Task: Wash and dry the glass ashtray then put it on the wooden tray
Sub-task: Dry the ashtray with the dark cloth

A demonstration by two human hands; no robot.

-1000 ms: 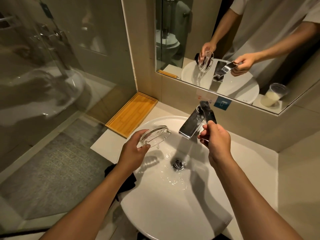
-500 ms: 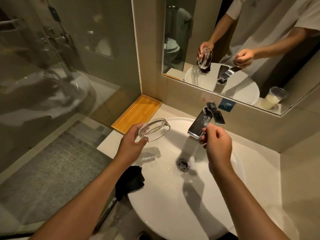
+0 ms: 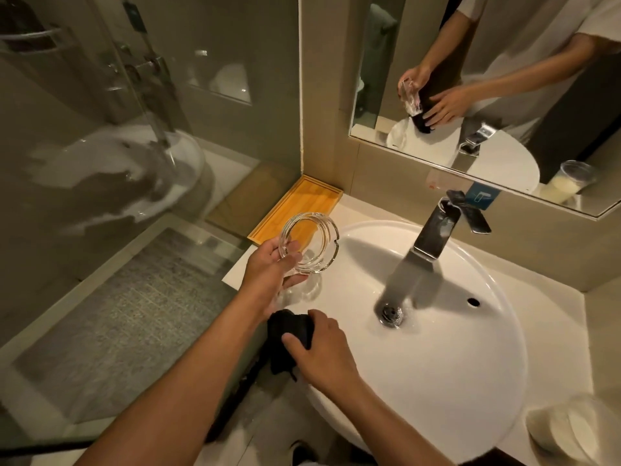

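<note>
My left hand (image 3: 273,264) holds the round clear glass ashtray (image 3: 311,242) by its near rim, tilted, above the left edge of the white sink (image 3: 470,364). My right hand (image 3: 322,354) rests on a black cloth (image 3: 289,334) that hangs over the sink's left rim, fingers curled over it. The wooden tray (image 3: 302,205) lies on the counter in the corner, just beyond the ashtray, with nothing on it.
A chrome faucet (image 3: 433,237) leans over the basin above the drain (image 3: 390,314), where the bowl is wet. A mirror (image 3: 487,79) runs along the wall behind. A glass shower partition (image 3: 134,129) stands to the left. A pale round object (image 3: 578,428) sits at the counter's right front.
My right hand left the faucet handle and dropped down-left onto the black cloth. The ashtray in my left hand tilted more upright and shifted toward the tray. The water has stopped.
</note>
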